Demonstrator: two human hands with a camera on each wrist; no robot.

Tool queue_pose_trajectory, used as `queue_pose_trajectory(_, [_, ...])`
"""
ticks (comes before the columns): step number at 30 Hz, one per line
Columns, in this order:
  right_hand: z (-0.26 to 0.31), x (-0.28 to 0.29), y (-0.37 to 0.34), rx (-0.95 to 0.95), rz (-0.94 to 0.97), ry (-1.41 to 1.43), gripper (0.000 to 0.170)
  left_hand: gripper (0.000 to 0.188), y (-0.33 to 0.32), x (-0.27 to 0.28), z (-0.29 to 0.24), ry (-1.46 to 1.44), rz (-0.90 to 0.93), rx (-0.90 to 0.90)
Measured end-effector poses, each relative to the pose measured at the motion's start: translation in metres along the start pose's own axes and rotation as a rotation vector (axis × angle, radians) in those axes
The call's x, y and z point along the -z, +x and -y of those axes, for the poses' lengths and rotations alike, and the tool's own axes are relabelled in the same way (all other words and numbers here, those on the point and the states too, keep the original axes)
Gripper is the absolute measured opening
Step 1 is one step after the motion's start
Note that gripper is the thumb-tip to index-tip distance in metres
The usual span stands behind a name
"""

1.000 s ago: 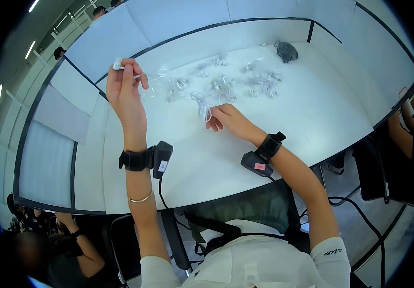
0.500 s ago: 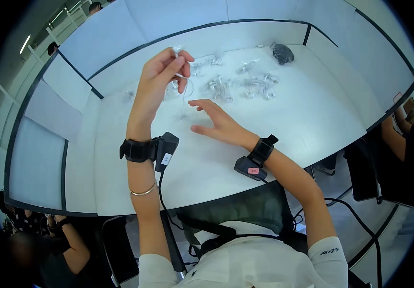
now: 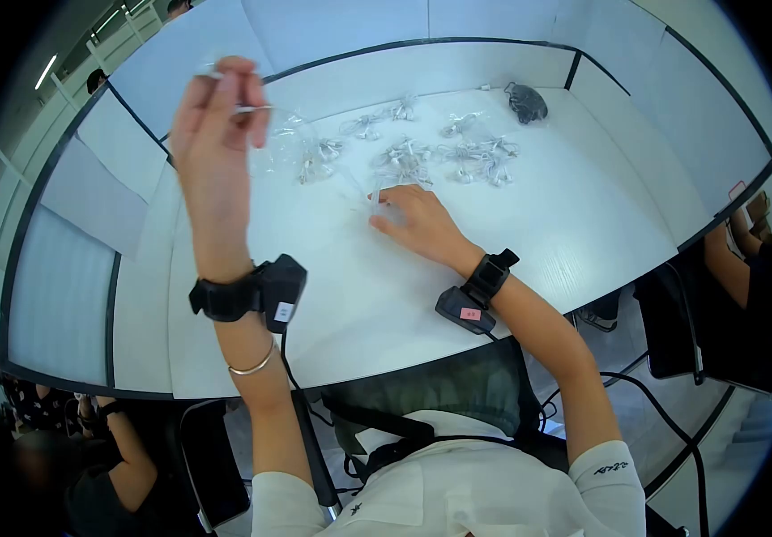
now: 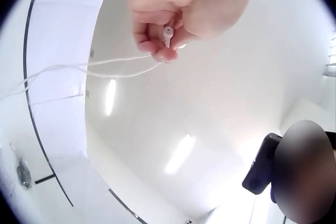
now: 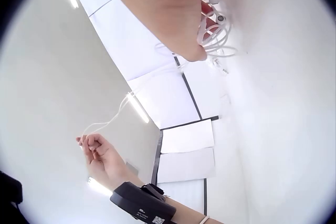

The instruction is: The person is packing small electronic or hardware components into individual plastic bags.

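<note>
My left hand [image 3: 216,161] is raised at the upper left of the head view, its fingers pinching a white earphone end. In the left wrist view a white earbud [image 4: 168,34] shows between the curled fingers, and two thin white cords [image 4: 115,61] run off to the left. Low over the white table, my right hand [image 3: 426,224] holds a looped bundle of white cable [image 5: 218,37], seen best in the right wrist view. Thin cord stretches between the two hands. Beyond them lie several bagged bundles of white cable [image 3: 404,161].
A dark grey pouch [image 3: 526,103] lies at the table's back right. Low white partitions [image 3: 475,61] with black edging enclose the table [image 3: 511,259]. Other people sit beyond it at both sides. A black cable hangs from the device on my left wrist.
After moving right and toward my right hand, my left hand has swung back to the upper left, drawing the cord out. My right hand opened, then took hold of the cable bundle again.
</note>
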State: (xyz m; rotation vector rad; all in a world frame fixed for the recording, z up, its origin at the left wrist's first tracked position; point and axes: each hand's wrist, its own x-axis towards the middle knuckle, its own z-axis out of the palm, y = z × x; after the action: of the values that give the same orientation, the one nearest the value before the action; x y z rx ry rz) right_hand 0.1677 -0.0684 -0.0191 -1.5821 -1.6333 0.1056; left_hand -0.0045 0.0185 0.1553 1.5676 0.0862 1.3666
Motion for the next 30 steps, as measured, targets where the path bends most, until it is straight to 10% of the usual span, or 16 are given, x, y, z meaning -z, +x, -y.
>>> queue_pose_trajectory(17, [-0.006, 0.014, 0.01, -0.178, 0.044, 0.493, 0.025, 0.017, 0.008, 0.077, -0.014, 0.173, -0.223, 0.042])
queue_pose_trajectory(26, [0.025, 0.006, -0.001, 0.052, 0.329, 0.454, 0.068, 0.019, -0.006, -0.003, -0.01, 0.081, 0.217, 0.207])
queue_pose_trajectory(30, [0.028, 0.008, -0.001, 0.112, 0.281, 0.424, 0.052, 0.018, -0.014, -0.027, -0.001, 0.065, 0.28, 0.292])
